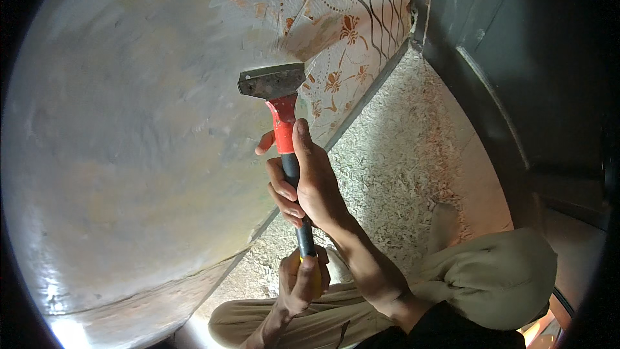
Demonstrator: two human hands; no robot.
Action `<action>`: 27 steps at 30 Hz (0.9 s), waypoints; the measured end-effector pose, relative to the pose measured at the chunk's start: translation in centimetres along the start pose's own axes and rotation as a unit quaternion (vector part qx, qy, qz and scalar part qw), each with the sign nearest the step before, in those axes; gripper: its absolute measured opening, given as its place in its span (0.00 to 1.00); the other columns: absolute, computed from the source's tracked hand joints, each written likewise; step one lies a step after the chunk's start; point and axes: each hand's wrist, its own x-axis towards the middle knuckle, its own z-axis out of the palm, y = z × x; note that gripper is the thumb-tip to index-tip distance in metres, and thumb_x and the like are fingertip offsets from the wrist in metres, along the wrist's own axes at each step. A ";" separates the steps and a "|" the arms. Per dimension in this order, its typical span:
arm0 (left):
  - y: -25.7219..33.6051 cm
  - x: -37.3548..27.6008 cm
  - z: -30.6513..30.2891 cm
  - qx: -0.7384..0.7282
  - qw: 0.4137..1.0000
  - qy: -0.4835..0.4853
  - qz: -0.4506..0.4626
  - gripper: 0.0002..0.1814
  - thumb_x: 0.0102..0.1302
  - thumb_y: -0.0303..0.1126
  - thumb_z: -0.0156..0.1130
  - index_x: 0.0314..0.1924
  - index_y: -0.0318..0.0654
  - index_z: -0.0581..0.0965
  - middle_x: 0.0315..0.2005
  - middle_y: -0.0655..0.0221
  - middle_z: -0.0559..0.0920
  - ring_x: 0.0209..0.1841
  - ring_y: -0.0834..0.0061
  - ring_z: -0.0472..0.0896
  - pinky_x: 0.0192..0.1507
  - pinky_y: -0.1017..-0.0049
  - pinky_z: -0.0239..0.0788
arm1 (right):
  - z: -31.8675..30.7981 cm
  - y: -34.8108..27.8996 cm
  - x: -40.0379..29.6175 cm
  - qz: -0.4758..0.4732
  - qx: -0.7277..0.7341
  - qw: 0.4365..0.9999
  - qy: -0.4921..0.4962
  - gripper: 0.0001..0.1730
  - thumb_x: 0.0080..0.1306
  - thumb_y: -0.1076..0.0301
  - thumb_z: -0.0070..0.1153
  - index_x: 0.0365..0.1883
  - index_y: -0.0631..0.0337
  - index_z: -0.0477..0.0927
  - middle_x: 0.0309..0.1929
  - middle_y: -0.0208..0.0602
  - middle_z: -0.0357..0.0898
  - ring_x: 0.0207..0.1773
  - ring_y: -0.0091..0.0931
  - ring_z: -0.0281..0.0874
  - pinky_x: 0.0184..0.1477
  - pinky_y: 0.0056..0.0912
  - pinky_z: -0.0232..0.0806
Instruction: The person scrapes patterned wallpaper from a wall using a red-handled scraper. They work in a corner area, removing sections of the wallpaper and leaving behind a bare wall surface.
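Observation:
My right hand point(317, 184) wraps around the black shaft of a long-handled scraper point(290, 167), its thumb lying along the red neck. Lower down, my left hand point(298, 278) grips the yellow end of the handle. The scraper's wide metal head point(272, 82) lies at the wall point(160, 145), by the border between a bared grey surface and a remaining white coating point(334, 65). That coating carries orange flower patterns and dark wavy lines. Whether the blade edge touches the wall is hard to tell.
Pale flakes and scraps point(387, 155) cover the floor along the wall's grey bottom edge point(365, 99). A dark panel point(542, 58) stands at the right. My bent knees in beige trousers point(489, 276) are close below my hands. Bright light glares at the lower left.

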 end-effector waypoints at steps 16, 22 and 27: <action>0.4 1.1 0.2 -0.002 1.000 -0.008 0.015 0.32 0.82 0.53 0.36 0.35 0.28 0.73 0.16 0.63 0.75 0.14 0.76 0.73 0.24 0.73 0.75 | 1.3 1.0 -0.9 -0.095 -0.152 0.978 0.111 0.23 0.83 0.48 0.38 0.57 0.61 0.67 0.21 0.23 0.61 0.15 0.12 0.54 0.15 0.18 0.51; -0.8 0.4 0.0 -0.116 0.993 -0.037 -0.001 0.33 0.81 0.56 0.38 0.40 0.28 0.72 0.17 0.58 0.77 0.14 0.71 0.75 0.23 0.74 0.74 | 1.7 1.4 -1.0 -0.081 -0.160 0.978 0.103 0.22 0.83 0.47 0.37 0.46 0.59 0.67 0.20 0.21 0.61 0.16 0.13 0.55 0.17 0.18 0.52; -1.6 0.1 -0.4 -0.315 0.942 -0.087 -0.075 0.35 0.79 0.63 0.39 0.38 0.31 0.69 0.15 0.62 0.74 0.08 0.75 0.66 0.12 0.76 0.61 | 1.4 0.2 -1.0 -0.058 -0.147 0.985 0.065 0.23 0.83 0.46 0.38 0.36 0.56 0.64 0.18 0.21 0.59 0.15 0.14 0.55 0.17 0.20 0.52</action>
